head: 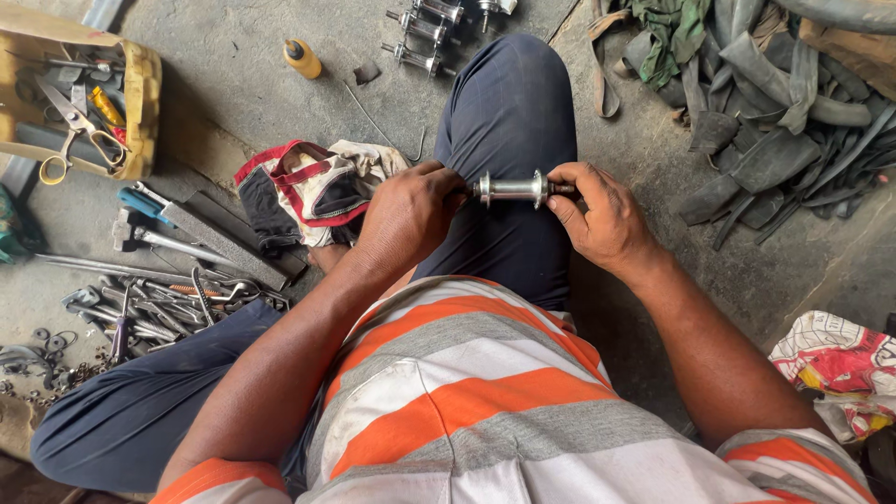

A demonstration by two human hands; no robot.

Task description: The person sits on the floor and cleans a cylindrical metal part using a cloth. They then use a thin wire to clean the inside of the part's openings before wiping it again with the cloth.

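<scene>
Wheel hub (511,189) — shiny, flanged, held level

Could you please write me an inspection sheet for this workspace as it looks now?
Surface: bare concrete floor, dusty; person sits on it.
Job's things: metal wheel hub held over the knee, one end in each hand.
Clutter: spanners, hammer, striped rag, yellow bottle, box with scissors, spare hubs.
Grippers: left hand and right hand pinch the hub ends with the fingers.
Cables: nothing seen.
Surroundings: heap of old rubber tubes, printed bag.
</scene>
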